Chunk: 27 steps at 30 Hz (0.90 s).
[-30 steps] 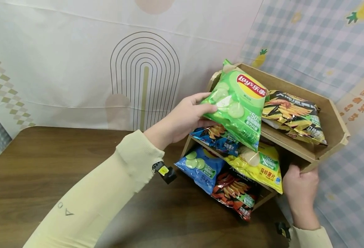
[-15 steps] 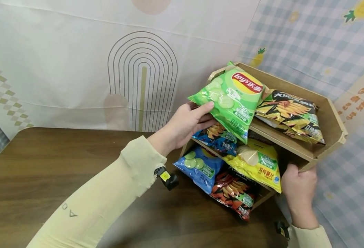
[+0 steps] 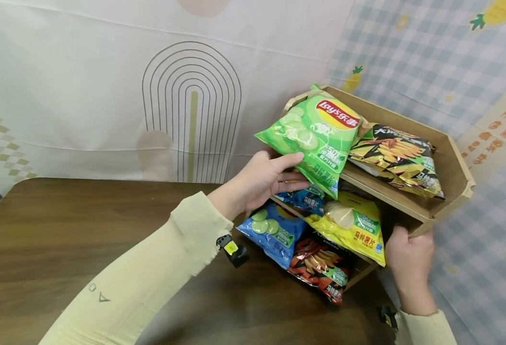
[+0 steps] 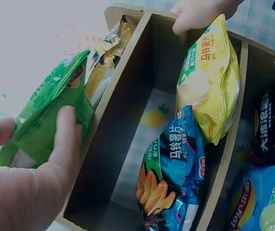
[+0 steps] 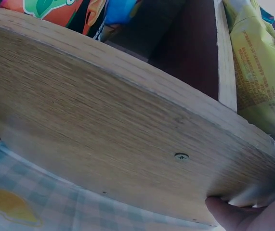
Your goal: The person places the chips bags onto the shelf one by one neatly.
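My left hand (image 3: pixel 261 179) holds the lower left part of a green Lay's chip bag (image 3: pixel 317 132), thumb on its front and fingers beneath. The bag leans at the left end of the top tier of a wooden shelf (image 3: pixel 391 194). In the left wrist view the green bag (image 4: pixel 48 113) lies between thumb and fingers. My right hand (image 3: pixel 410 258) grips the shelf's right side edge; in the right wrist view only part of that hand (image 5: pixel 243 214) shows against the side panel. A black-and-gold chip bag (image 3: pixel 397 158) lies right of the green one.
On the middle tier are a yellow chip bag (image 3: pixel 354 225) and a dark blue one (image 4: pixel 171 168). Below them sit a light blue bag (image 3: pixel 274 235) and a black-and-red bag (image 3: pixel 322 263). The shelf stands on a brown wooden table (image 3: pixel 85 230) beside cloth-covered walls.
The green bag has come down and to the left, with its lower left corner swinging outward. My left hand has shifted lower on it, fingers straighter. The right hand keeps its grip.
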Motion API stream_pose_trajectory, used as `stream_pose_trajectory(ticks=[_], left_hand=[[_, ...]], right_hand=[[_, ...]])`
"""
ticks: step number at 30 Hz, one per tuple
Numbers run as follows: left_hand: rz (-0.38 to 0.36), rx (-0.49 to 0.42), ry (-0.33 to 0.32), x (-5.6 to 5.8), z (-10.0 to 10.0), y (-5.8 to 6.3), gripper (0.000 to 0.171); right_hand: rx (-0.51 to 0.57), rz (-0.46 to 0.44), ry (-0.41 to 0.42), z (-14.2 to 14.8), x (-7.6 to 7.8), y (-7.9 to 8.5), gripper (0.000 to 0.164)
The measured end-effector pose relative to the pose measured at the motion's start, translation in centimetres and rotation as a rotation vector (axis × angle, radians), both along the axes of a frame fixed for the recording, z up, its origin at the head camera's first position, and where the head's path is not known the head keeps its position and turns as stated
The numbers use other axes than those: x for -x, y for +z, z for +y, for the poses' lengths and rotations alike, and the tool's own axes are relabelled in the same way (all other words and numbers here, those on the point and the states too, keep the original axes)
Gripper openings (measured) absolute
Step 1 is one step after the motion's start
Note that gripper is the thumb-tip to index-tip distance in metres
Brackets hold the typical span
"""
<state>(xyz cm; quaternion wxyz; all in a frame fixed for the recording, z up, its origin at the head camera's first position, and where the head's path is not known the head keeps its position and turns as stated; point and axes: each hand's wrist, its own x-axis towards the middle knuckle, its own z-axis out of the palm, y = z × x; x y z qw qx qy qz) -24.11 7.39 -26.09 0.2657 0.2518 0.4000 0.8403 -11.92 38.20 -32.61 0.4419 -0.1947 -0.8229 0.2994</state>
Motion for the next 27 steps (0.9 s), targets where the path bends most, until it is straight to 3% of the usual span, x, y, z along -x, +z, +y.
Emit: stream_pose_trajectory(ticks=[8, 15, 19, 23, 27], left_hand=[[0.018, -0.107, 0.023, 0.5, 0.7, 0.5, 0.033], [-0.032, -0.182, -0.008, 2.1, 2.6, 1.8, 0.036], [-0.082, -0.092, -0.034, 3.0, 4.1, 2.1, 0.043], [-0.071, 0.055, 0.053, 3.2, 4.8, 1.6, 0.039], [-0.017, 0.113, 0.108, 3.1, 4.5, 1.0, 0.040]], right_hand=[[-0.005, 0.003, -0.010, -0.1, 0.1, -0.1, 0.042], [-0.005, 0.002, 0.009, -0.4, 0.3, -0.1, 0.041], [-0.003, 0.005, 0.005, -0.4, 0.3, -0.2, 0.041], [-0.007, 0.003, 0.001, -0.2, 0.2, -0.3, 0.042], [-0.005, 0.017, -0.006, 0.0, 0.1, -0.2, 0.042]])
